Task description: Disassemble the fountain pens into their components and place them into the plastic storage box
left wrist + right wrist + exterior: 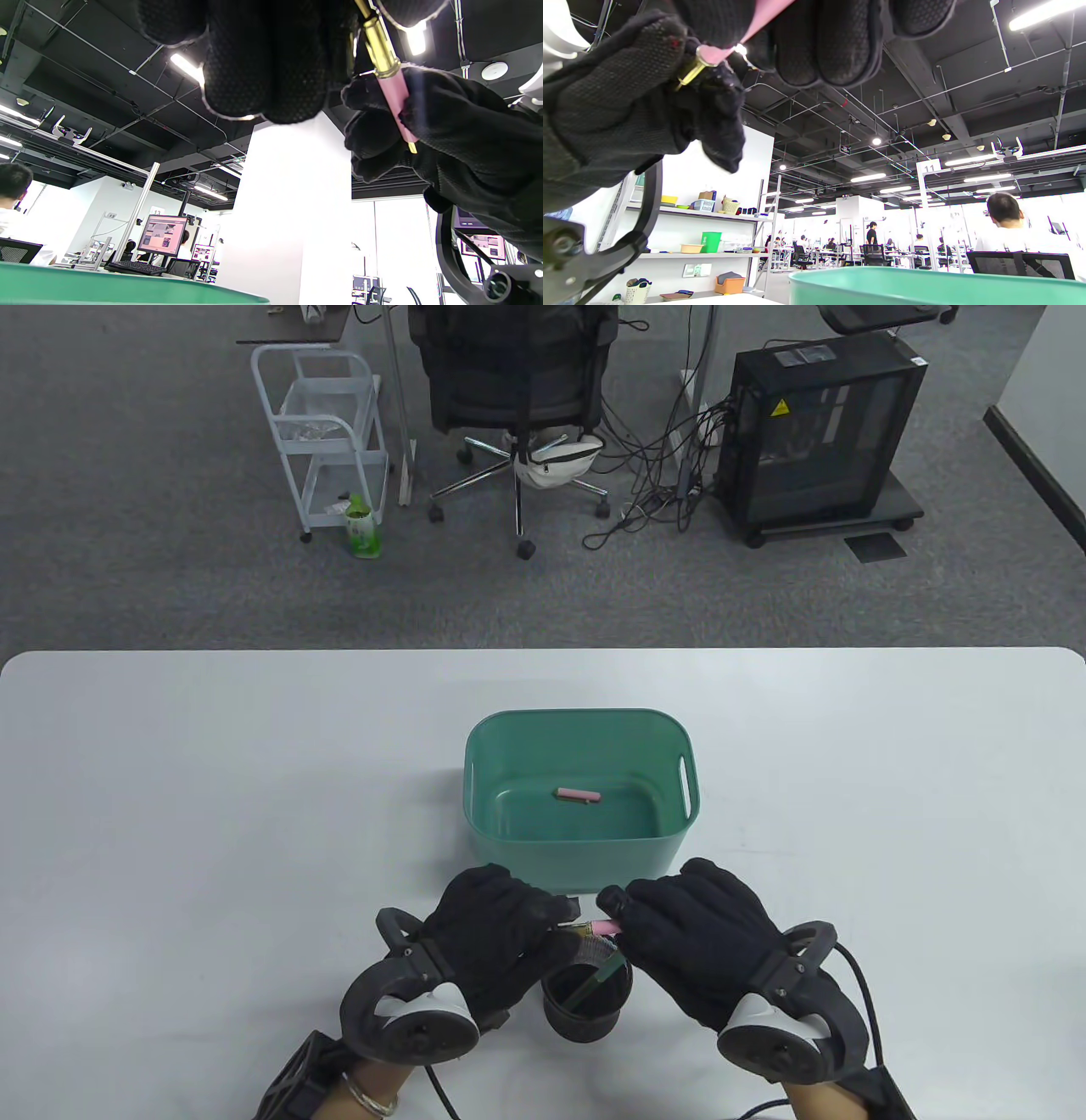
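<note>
Office floor lies behind a white worktop [170, 780], with a chair [517, 398] and a computer tower [819, 432] beyond it. A green box [580, 780] stands mid-worktop; one pink pen part [578, 795] already lies on its bottom. A black cup [587, 997] sits just in front of the box, between the wrists, with a dark green stick-like item in it.

Both hands hold one pink pen [601, 928] above the cup, just in front of the box. The left hand [496, 937] has its fingers curled round the gold-collared end. The right hand [700, 933] pinches the pink barrel, fingers wrapped round it.

Handling: the pen is probably light, rigid and smooth, so it may slip in fabric gloves. Grip the barrel in one hand and the section near the gold collar in the other, then twist. The nib end should be treated as fragile; keep pressure off it.

Limits of view: the gloves cover most of the pen, so nib, joint and thread state cannot be confirmed. The item in the cup is possibly another pen.
</note>
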The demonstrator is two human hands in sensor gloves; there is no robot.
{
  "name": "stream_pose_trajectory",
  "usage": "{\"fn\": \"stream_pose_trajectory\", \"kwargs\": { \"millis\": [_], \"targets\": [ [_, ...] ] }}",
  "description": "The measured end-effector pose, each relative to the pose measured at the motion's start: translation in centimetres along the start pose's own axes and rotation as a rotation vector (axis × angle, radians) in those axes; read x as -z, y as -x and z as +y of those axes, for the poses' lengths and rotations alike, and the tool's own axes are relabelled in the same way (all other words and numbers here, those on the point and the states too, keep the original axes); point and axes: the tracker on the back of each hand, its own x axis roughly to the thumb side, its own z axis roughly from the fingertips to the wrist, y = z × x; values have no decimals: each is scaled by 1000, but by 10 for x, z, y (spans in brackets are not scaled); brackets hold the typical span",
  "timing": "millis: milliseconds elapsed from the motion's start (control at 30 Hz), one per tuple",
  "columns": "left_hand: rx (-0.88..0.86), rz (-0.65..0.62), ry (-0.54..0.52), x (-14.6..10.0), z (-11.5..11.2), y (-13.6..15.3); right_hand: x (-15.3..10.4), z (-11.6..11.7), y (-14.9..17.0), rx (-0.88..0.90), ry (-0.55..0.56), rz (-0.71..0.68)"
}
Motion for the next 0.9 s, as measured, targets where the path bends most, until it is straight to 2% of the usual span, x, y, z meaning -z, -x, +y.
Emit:
{"fn": "stream_pose_trajectory", "kwargs": {
  "millis": [900],
  "targets": [
    [34,-12,30,1,-2,-4,0,-1,4,-9,7,10]
  ]
}}
